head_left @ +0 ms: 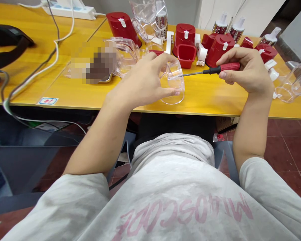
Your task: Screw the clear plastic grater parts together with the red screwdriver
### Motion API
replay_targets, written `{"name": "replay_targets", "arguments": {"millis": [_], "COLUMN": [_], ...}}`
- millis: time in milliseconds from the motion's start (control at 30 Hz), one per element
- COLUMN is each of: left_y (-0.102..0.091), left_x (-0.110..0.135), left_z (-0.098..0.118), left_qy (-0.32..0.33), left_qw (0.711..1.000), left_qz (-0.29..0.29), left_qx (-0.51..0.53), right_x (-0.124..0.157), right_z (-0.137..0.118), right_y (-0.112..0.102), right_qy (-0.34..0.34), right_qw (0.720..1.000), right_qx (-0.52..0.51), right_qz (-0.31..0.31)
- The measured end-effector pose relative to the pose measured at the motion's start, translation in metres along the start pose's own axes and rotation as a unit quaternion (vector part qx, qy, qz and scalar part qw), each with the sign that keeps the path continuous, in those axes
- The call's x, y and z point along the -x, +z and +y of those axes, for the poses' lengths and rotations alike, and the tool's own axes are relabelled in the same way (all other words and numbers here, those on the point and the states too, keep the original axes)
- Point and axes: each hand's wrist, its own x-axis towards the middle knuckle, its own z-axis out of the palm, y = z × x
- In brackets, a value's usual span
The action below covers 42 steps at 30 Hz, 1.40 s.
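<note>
Far left: white power strip (82,12) on yellow surface (203,97). Left hand (150,75) curls, gripping clear plastic housing (176,80) near the front edge. Just behind sits a red square-mouthed cup (187,56). Red-handled screwdriver (229,68) points left, tip at the housing; right hand (248,70) pinches its handle, thumb against fingers.

To your left, a white power strip (84,13) is lying toward the rear of the yellow table (75,97). A white cable (65,35) is running over the table's front edge. A printed label (47,100) is sitting near that edge; a black band (11,33) is resting farther left.
</note>
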Motion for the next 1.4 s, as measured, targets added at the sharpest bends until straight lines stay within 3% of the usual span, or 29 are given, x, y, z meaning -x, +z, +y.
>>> {"name": "replay_targets", "arguments": {"millis": [133,433,567,767,1100,1400], "left_y": [0.001,0.000,0.000,0.001,0.004,-0.004], "left_x": [-0.001,0.000,0.001,0.000,-0.001,0.000], "left_z": [-0.002,0.000,0.000,-0.004,-0.008,0.009], "left_qy": [0.006,0.004,0.007,0.013,0.015,-0.014], "left_qw": [1.000,1.000,1.000,1.000,1.000,1.000], "left_qz": [0.002,-0.002,0.002,0.008,0.015,-0.019], "left_qx": [0.003,-0.016,-0.021,-0.010,0.009,-0.007], "right_x": [0.001,-0.005,-0.003,0.003,0.004,0.003], "right_z": [-0.006,-0.006,-0.005,-0.014,-0.025,-0.024], "right_y": [0.002,0.000,-0.002,0.002,0.008,0.009], "right_qy": [0.006,0.066,0.074,0.007,0.016,-0.001], "right_qw": [1.000,0.995,0.996,0.999,0.999,0.998], "right_qx": [0.008,0.000,0.014,0.042,0.028,0.046], "right_qz": [-0.001,-0.074,-0.053,0.029,0.034,0.036]}}
